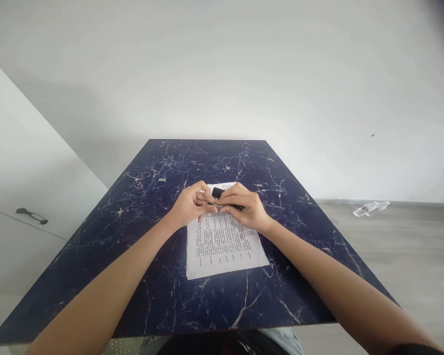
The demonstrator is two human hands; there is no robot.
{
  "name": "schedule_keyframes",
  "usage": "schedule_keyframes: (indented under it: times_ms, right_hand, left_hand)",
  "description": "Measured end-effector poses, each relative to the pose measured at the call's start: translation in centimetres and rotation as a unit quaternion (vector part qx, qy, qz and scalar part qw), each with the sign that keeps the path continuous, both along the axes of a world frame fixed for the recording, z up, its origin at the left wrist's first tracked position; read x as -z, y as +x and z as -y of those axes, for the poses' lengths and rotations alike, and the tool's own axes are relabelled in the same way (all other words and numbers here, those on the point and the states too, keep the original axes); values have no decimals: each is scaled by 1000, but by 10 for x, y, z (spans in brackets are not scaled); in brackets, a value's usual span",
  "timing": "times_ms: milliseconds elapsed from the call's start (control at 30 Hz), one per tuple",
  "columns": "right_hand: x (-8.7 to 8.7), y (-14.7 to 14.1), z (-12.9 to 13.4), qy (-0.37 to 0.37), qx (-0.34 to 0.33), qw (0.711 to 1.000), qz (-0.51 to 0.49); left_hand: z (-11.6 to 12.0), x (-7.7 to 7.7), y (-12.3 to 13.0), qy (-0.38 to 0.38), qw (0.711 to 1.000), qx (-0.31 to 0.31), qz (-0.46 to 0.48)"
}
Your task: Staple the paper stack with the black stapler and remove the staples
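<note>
Over the upper part of the printed sheets, my right hand [246, 204] is closed around what looks like a black stapler [218, 193]. One black end sticks up between the hands, and a thin grey and dark part runs beneath my right fingers. My left hand [195, 202] meets it from the left, thumb and fingers pinched at the grey part's end. Whether something small sits in that pinch is hidden. Under both hands lies a stack of printed paper sheets [225, 246], flat, with a slightly uneven lower left corner.
A small greenish piece [162, 180] lies on the dark blue marbled table [163, 296], left of the hands. A white wall stands behind the table. At left is a white cabinet with a dark handle [32, 215]. A crumpled clear and white wrapper [370, 208] rests on the floor at right.
</note>
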State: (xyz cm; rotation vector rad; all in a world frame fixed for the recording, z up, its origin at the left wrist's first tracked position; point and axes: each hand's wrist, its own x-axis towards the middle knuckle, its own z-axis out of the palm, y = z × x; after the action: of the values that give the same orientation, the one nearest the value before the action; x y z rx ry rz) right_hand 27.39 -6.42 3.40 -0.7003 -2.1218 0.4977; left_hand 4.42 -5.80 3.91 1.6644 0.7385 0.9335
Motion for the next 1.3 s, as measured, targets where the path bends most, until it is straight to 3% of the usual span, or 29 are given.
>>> schedule_keyframes:
  times_ms: [67,133,200,267,333,400,500,667,733,800,867,967,1033,1167,1300]
  right_hand:
    - [-3,3,-2,-11,47,998,-33]
    - [-4,15,-11,-31,113,991,-67]
    - [1,34,-27,-68,196,975,-80]
    - [11,59,-46,-106,291,949,-60]
    - [25,86,-63,-115,395,912,-10]
    - [37,109,-75,-157,435,886,16]
    - [47,130,-87,-219,440,871,-9]
    - [52,142,-97,-200,426,881,41]
    - [53,143,-98,-178,441,878,49]
    - [53,140,-96,-122,462,878,42]
    - [52,129,-91,-53,462,885,33]
    - [52,103,-80,0,412,911,34]
    - [52,85,-72,2,367,930,36]
    - [53,65,-65,3,304,952,33]
    - [50,66,-64,-14,297,955,12]
  left_hand:
    - [-3,-1,-6,26,999,-29,-13]
    - [-13,-2,-21,86,988,-120,-44]
    - [-27,2,-44,168,943,-269,-106]
    - [-45,11,-71,220,869,-386,-216]
    - [-61,23,-95,231,817,-404,-340]
    - [-71,35,-109,196,782,-405,-432]
    - [-75,40,-111,150,764,-374,-503]
    - [-65,28,-95,146,745,-376,-532]
    - [-62,24,-89,154,745,-380,-526]
    - [-59,22,-82,169,763,-377,-498]
    - [-55,23,-72,185,817,-344,-425]
    - [-47,24,-54,166,917,-237,-275]
    - [-41,23,-44,156,945,-194,-211]
    - [-36,19,-36,192,938,-209,-200]
    - [-36,17,-36,225,922,-229,-216]
